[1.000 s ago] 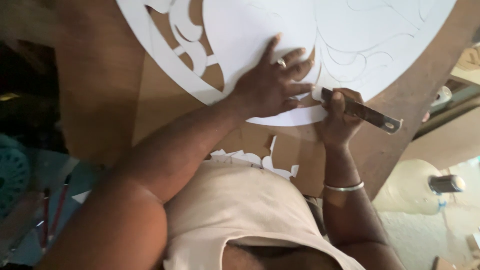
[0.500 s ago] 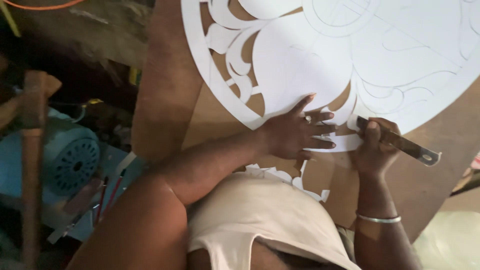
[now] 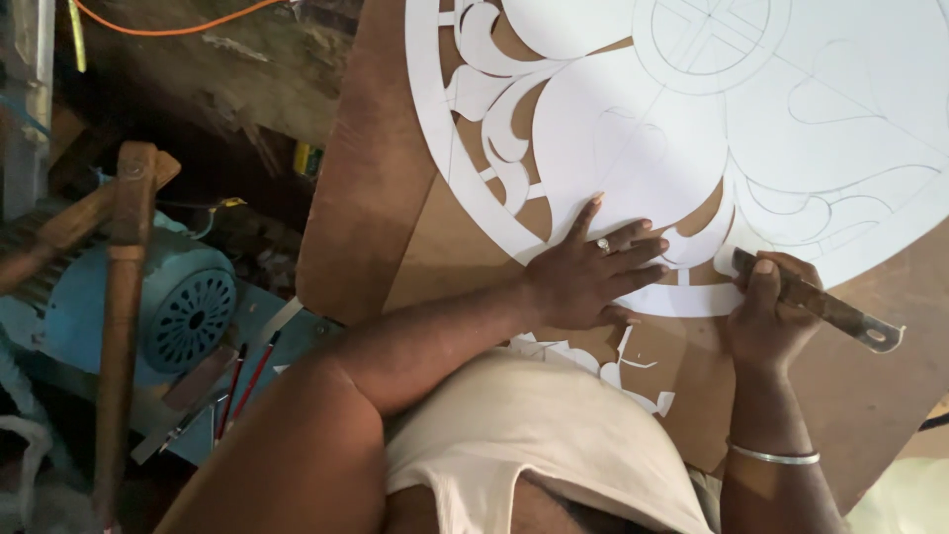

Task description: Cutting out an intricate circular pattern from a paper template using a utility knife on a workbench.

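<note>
At lower rim of white cutout sheet (image 3: 692, 129): left hand (image 3: 583, 277) flat, open, pinning sheet steady; right hand (image 3: 766, 311) grip closed round cutting blade (image 3: 820, 305), tip at edge.

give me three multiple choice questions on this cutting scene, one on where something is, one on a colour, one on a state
1. Where does the left hand rest?
A. flat on the white cut-out sheet
B. on the blue motor
C. on the wooden handle

2. What colour is the motor housing beside the board?
A. red
B. blue
C. yellow

3. What is the right hand doing?
A. lying open and empty
B. gripping a metal blade tool
C. holding a pencil

Answers:
1. A, its fingers are spread on the sheet near its lower edge.
2. B, the ribbed housing at left is light blue.
3. B, the fingers are closed around the tool, whose tip meets the sheet's edge.
</note>
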